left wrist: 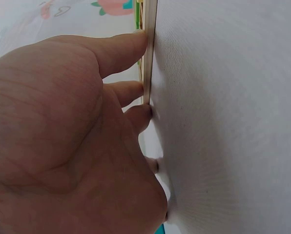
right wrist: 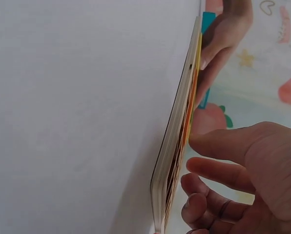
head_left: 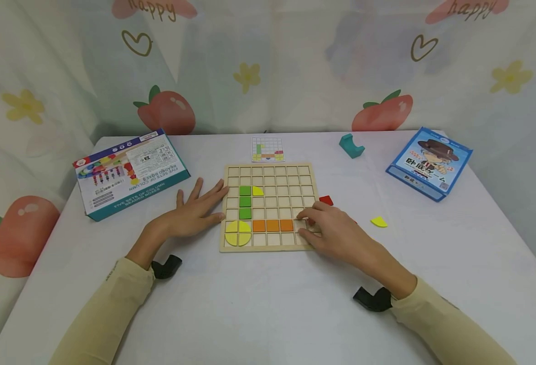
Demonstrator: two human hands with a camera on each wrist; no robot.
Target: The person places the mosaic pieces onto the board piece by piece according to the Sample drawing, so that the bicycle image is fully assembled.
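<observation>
A wooden grid board [head_left: 268, 249] lies flat on the white table. Green squares [head_left: 245, 202] form a column on it, orange squares [head_left: 272, 225] a row, and yellow quarter-circles [head_left: 238, 233] a full disc at the lower left. One more yellow quarter-circle [head_left: 258, 191] sits beside the top green square. My left hand [head_left: 195, 210] is spread, its fingertips touching the board's left edge. Over the lower right cells, my right hand [head_left: 341, 233] has thumb and forefinger slightly apart at the board; the right wrist view [right wrist: 223, 170] shows no piece between them. The cells beneath are partly hidden.
A red piece [head_left: 326, 200] and a loose yellow quarter-circle [head_left: 379, 222] lie right of the board. Behind it is a pattern card [head_left: 268, 149]. A teal curved block [head_left: 352, 146] stands at the back, with a bead-game box [head_left: 131, 175] left and a blue box [head_left: 429, 163] right.
</observation>
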